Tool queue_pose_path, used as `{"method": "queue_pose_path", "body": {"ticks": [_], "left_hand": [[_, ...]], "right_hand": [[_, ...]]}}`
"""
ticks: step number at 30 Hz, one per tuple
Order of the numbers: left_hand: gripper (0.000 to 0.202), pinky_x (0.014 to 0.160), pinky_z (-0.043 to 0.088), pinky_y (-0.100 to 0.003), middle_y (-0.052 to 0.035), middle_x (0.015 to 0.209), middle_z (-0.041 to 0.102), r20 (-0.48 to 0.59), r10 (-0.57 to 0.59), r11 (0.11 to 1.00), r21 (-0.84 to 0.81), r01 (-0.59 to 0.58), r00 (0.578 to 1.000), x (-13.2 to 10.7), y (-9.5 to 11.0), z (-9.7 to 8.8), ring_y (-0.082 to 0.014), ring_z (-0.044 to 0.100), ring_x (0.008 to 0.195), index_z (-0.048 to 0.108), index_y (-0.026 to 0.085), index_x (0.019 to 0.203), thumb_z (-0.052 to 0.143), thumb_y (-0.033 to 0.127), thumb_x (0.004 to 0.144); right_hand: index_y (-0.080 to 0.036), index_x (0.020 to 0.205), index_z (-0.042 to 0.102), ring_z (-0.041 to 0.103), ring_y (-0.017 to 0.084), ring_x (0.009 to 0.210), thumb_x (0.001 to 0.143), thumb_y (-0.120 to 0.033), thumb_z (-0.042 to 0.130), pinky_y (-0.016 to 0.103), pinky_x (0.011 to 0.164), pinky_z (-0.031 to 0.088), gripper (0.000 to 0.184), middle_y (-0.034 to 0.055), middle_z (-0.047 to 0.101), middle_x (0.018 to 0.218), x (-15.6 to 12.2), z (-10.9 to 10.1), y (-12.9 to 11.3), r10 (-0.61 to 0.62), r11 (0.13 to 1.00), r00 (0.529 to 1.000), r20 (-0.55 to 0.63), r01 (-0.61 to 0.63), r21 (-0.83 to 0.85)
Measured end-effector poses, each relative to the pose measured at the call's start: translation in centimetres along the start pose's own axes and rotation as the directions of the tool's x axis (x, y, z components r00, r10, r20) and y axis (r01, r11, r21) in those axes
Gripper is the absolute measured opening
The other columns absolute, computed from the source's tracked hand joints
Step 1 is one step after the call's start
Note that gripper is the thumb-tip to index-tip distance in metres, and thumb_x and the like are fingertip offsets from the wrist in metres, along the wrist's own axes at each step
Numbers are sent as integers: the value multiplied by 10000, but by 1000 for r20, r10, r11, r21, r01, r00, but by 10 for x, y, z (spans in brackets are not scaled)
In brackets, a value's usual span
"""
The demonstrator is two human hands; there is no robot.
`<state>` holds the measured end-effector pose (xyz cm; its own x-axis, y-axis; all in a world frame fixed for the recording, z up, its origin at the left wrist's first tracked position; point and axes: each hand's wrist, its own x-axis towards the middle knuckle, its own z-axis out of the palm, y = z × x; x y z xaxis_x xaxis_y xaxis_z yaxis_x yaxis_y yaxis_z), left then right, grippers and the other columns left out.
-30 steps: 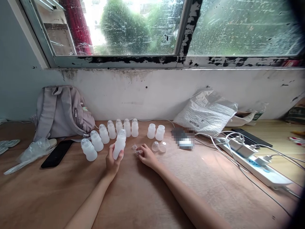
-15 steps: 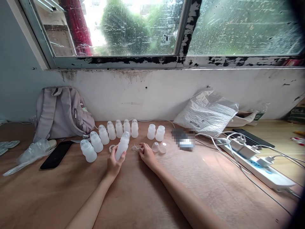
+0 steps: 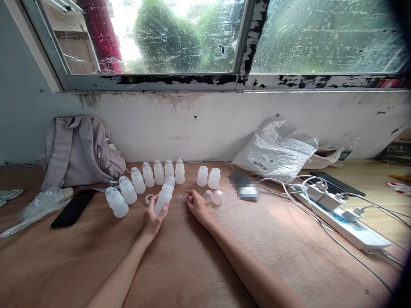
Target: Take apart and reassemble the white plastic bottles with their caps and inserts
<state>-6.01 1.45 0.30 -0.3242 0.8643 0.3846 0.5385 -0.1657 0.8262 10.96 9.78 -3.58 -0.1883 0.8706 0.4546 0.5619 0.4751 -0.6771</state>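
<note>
My left hand (image 3: 154, 217) is wrapped around a frosted white baby bottle (image 3: 165, 196), held tilted above the table. My right hand (image 3: 196, 206) rests on the tabletop with its fingers bent together at a small clear piece, mostly hidden by the fingertips. Just left of those fingertips lies a small clear nipple-like part (image 3: 179, 197). Beside the right hand are a clear cap (image 3: 207, 196) and a clear round part (image 3: 217, 200). A white ring (image 3: 149, 198) lies behind the left hand. Several similar bottles (image 3: 128, 190) stand in a curved row behind and to the left.
Two bottle bodies without tops (image 3: 213, 178) stand at the back. A black phone (image 3: 73, 208), a plastic bag (image 3: 43, 205) and a grey backpack (image 3: 81, 149) are on the left. A power strip (image 3: 343, 220) with white cables and a silvery bag (image 3: 278, 147) are on the right.
The whole view has shifted slightly. Both hands keep nearly the same pose, the left still around the bottle and the right still at the small clear parts.
</note>
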Motion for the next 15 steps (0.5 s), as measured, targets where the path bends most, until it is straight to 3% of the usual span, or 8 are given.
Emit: {"method": "queue_pose_path", "body": {"ticks": [5,10,12,15], "left_hand": [[397,619,446,-269,-59,922,602,-9,33,999,26,-32,999,0,2,0,-198,586,780,507,185,998,508,444,698],[400,645,450,-270,-53,935,607,13,38,999,25,-39,999,-3,5,0,-199,586,796,515,189,1007,523,430,687],[394,674,447,-270,-50,935,609,52,43,999,-6,-43,998,-7,8,1,-199,579,821,521,188,1002,532,418,683],[403,679,440,-268,-54,924,611,147,36,996,-83,-24,989,-13,16,4,-201,572,822,528,175,1004,549,404,673]], "right_hand": [[-174,991,506,526,131,645,718,-151,447,290,662,443,280,60,571,928,1,-3,-3,-21,999,999,37,19,43],[-162,963,527,527,124,641,784,-288,441,279,650,440,235,71,562,913,2,-20,-29,51,978,995,-91,-31,206],[-171,989,516,544,141,740,789,-343,449,265,660,439,272,60,576,884,4,-29,-46,83,924,996,-44,-60,378],[-182,1009,510,546,139,770,760,-391,494,251,659,435,326,37,588,854,9,-39,-67,116,769,985,124,-168,617]]}}
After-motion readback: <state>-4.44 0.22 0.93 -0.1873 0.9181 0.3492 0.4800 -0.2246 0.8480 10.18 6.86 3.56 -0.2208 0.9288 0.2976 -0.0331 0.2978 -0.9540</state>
